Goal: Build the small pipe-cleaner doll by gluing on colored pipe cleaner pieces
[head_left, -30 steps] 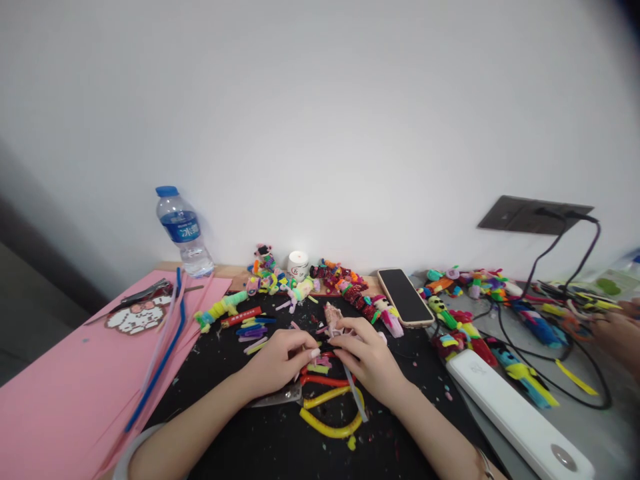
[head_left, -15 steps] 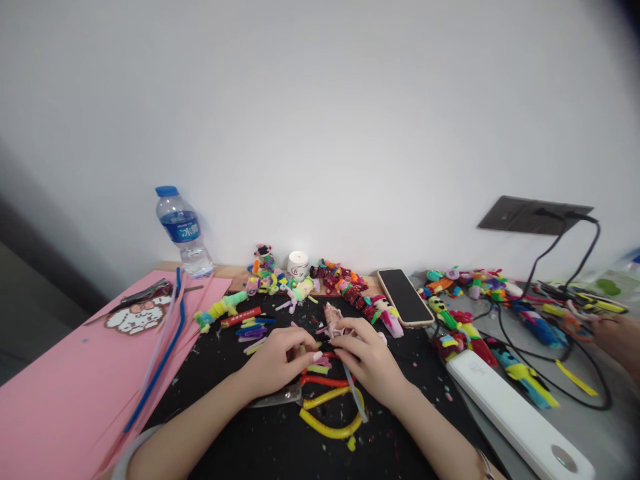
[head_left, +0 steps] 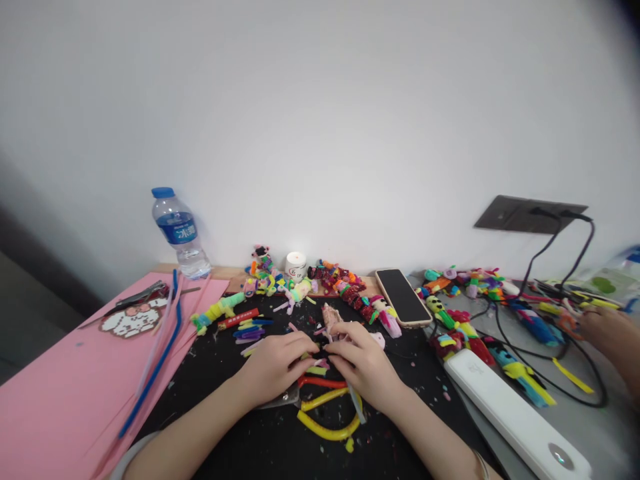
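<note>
My left hand [head_left: 279, 365] and my right hand [head_left: 367, 365] meet over the black mat, fingertips pinched close together. A grey pipe cleaner [head_left: 357, 403] trails from under the right fingers across the scissors' handles. What the left fingertips pinch is too small and covered to make out. Beneath the hands lie scissors with yellow and red handles [head_left: 327, 433]; the blade is partly under my left hand. Short pink and yellow-green pipe cleaner pieces [head_left: 319, 369] lie between the hands. A pale pink fuzzy piece [head_left: 331, 317] sits just beyond the right fingers, partly hidden.
Several pipe cleaner dolls [head_left: 384, 317] line the back, near a phone [head_left: 404, 297] and a white cup [head_left: 295, 265]. Left are a water bottle [head_left: 181, 233] and pink sheets [head_left: 55, 400]. Right are a white device [head_left: 515, 413], black cables [head_left: 597, 363] and another person's hand [head_left: 607, 330].
The view has shifted slightly. My left fingers have curled in more and the two hands sit a little closer together. The grey pipe cleaner's end has moved slightly.
</note>
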Demonstrator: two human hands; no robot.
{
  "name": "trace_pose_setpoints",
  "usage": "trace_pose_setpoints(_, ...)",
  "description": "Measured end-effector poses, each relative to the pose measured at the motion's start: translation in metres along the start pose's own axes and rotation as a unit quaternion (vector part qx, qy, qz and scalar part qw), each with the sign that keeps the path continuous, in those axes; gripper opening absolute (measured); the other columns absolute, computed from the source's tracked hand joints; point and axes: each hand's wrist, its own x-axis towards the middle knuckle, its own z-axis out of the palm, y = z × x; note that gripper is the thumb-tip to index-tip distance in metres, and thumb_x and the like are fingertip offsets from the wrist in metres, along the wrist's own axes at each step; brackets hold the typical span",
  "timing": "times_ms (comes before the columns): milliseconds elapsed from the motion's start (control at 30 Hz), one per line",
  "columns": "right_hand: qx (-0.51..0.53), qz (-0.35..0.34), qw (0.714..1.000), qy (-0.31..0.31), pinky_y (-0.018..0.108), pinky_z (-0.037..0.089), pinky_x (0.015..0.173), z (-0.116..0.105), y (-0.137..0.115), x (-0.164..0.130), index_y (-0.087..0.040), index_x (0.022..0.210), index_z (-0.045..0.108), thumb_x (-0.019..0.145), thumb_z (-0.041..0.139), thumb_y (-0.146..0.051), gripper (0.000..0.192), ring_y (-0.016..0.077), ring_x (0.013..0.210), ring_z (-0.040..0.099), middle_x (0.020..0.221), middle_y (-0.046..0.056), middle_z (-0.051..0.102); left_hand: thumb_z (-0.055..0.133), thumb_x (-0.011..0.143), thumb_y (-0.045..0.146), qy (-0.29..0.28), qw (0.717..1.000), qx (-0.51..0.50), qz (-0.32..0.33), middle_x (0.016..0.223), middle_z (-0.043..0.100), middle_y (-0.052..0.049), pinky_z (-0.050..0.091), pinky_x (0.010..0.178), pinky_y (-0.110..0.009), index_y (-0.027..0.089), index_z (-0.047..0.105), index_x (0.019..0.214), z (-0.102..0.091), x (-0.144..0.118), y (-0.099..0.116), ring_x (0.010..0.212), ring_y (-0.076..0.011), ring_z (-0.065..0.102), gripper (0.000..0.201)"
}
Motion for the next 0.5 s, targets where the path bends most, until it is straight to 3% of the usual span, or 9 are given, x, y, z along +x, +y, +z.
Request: trace_pose_setpoints(500, 0.010, 0.003, 1.000, -0.001, 0.035, 0.053, 0.083, 0.0016, 0.0020, -0.0011, -0.021, 0.094, 0.067, 0.087, 0.056, -0.013, 0.015, 0.0199, 0.096, 0.059, 0.105, 0.008, 0.061, 0.048, 0.094, 0.020, 0.011, 0.999, 0.038, 0.031, 0.083, 0.071, -0.004, 0.049, 0.069, -0.024, 0.017, 0.066, 0.090, 0.0018, 0.0001, -0.0014, 0.075, -0.0158, 0.065, 0.019)
